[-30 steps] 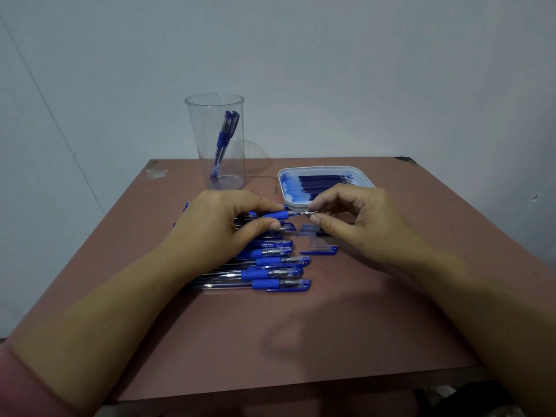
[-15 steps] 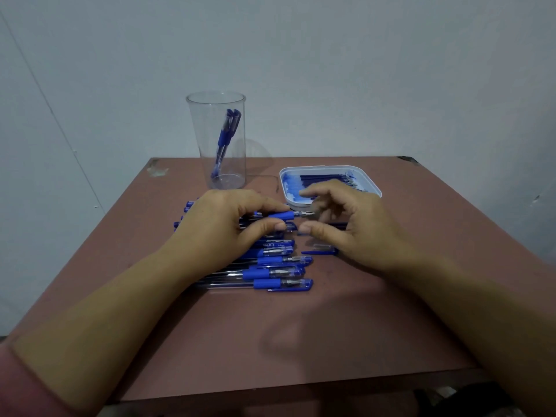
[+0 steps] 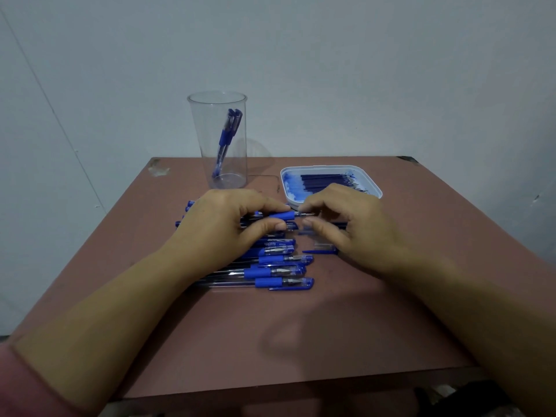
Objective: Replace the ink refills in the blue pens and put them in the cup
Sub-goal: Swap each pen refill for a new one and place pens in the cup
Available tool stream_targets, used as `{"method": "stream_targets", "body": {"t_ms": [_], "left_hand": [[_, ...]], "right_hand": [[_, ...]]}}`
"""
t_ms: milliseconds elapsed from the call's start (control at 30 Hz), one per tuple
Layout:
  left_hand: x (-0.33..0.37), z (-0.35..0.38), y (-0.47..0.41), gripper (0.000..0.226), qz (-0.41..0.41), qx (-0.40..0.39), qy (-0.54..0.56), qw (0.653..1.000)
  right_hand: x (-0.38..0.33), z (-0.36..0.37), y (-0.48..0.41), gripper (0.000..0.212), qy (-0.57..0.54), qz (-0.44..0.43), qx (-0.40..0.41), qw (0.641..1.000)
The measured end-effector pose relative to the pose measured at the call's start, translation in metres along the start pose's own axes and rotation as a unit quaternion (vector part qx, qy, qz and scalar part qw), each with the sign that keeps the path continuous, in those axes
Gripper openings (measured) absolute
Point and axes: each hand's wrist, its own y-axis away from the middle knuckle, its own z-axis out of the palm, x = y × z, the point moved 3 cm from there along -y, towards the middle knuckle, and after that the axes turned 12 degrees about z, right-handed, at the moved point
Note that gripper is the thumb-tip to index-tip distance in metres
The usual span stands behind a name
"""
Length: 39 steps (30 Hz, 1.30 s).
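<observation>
My left hand (image 3: 222, 224) grips a blue pen (image 3: 281, 215) by its blue grip, just above the row of pens. My right hand (image 3: 355, 230) curls its index finger and thumb round that pen's metal tip (image 3: 304, 214). Several blue pens (image 3: 279, 270) lie side by side on the table under and in front of my left hand. A clear plastic cup (image 3: 210, 164) stands at the back with two blue pens (image 3: 227, 133) leaning inside. A white tray (image 3: 331, 168) behind my right hand holds several dark blue refills (image 3: 325, 179).
The brown table (image 3: 270, 332) ends close to a pale wall at the back. A loose blue cap (image 3: 319, 251) and a small clear part lie beside my right thumb. Bare table surface stretches in front of the pens to the near edge.
My right hand let its fingers spread off the pen tip half a second ago and has closed in round it again. My left hand has kept hold of the pen in place.
</observation>
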Motion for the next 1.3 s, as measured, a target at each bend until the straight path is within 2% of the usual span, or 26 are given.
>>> {"method": "stream_targets", "body": {"t_ms": [167,200,333,467,600,767,900,1067,1200,1300], "left_hand": [[-0.0017,0.0008,0.0000,0.025,-0.001,0.001,-0.010,1.000],[-0.0017,0.0003,0.0000,0.026,-0.001,0.003,-0.012,1.000],[-0.0015,0.0002,0.0007,0.026,-0.002,0.000,-0.012,1.000],[0.0002,-0.0003,-0.0003,0.031,0.002,0.003,-0.007,1.000],[-0.0006,-0.0001,0.0001,0.027,0.001,-0.002,-0.012,1.000],[0.0007,-0.0005,-0.0006,0.029,0.008,0.005,-0.009,1.000],[0.0004,0.0002,-0.0005,0.026,0.009,-0.003,-0.010,1.000],[-0.0003,0.0012,-0.0005,0.027,0.009,0.001,-0.007,1.000],[-0.0012,0.0012,0.0004,0.027,0.020,0.000,-0.024,1.000],[0.0007,0.0009,0.0004,0.031,0.044,0.002,-0.069,0.997]], "right_hand": [[0.0015,0.0005,0.0008,0.033,-0.018,0.025,-0.016,0.999],[0.0007,-0.0004,0.0013,0.033,-0.020,0.026,-0.009,0.999],[-0.0001,-0.0010,-0.0003,0.009,0.002,0.008,-0.003,1.000],[-0.0001,-0.0023,0.0018,0.026,-0.014,0.028,-0.006,0.999],[-0.0012,-0.0016,0.0006,0.010,0.009,0.010,-0.006,1.000],[-0.0005,-0.0025,0.0020,0.026,-0.008,0.031,-0.011,0.999],[-0.0010,-0.0013,0.0002,0.010,0.018,0.012,-0.014,1.000],[-0.0004,-0.0015,0.0019,0.022,-0.001,0.030,-0.012,0.999],[-0.0013,-0.0007,0.0004,0.011,0.026,0.007,-0.004,1.000],[-0.0011,0.0003,0.0003,0.019,0.043,-0.001,-0.009,0.999]]}}
